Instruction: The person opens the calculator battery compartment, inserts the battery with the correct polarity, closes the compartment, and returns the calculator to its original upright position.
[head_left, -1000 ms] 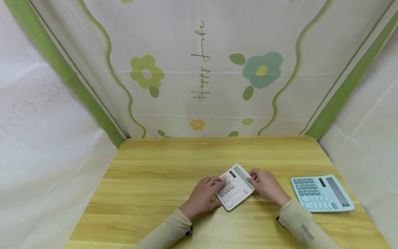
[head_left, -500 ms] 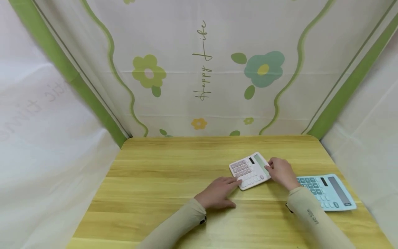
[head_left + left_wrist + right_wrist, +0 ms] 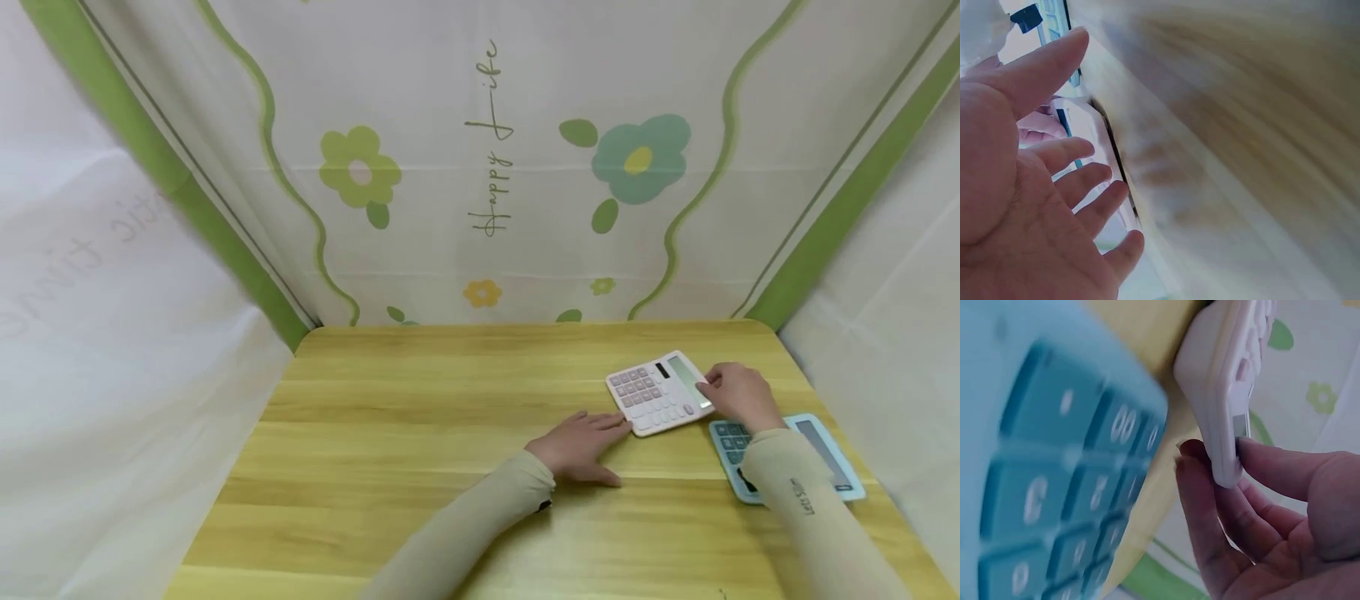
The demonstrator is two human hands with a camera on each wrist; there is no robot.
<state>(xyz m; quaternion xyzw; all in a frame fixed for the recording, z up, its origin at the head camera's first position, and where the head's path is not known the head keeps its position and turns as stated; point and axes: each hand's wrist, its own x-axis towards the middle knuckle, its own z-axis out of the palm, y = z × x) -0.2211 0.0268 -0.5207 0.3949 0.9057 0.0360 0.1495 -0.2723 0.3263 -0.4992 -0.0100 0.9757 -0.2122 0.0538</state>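
A pale pink calculator [image 3: 652,398] lies at the back right of the table, its screen end toward the right. My right hand [image 3: 742,396] pinches that screen end between thumb and fingers; in the right wrist view the thumb presses the top face and the fingers [image 3: 1200,506] curl under the edge. My left hand [image 3: 581,447] is spread low over the table, its fingertips at the calculator's near left corner. Under the right forearm sits a light blue calculator [image 3: 825,454], partly hidden by the sleeve; its teal keys [image 3: 1035,487] fill the left of the right wrist view.
The wooden table [image 3: 420,417] runs back to a white curtain [image 3: 420,250] printed with flowers and lettering. White cloth side panels [image 3: 892,317] hang along the left and right. The blue calculator stands close to the table's right edge.
The pink calculator has moved right and toward the back from mid-table, with both hands travelling along. My left fingers have gone from over its keys to its near corner. The right forearm now covers part of the blue calculator.
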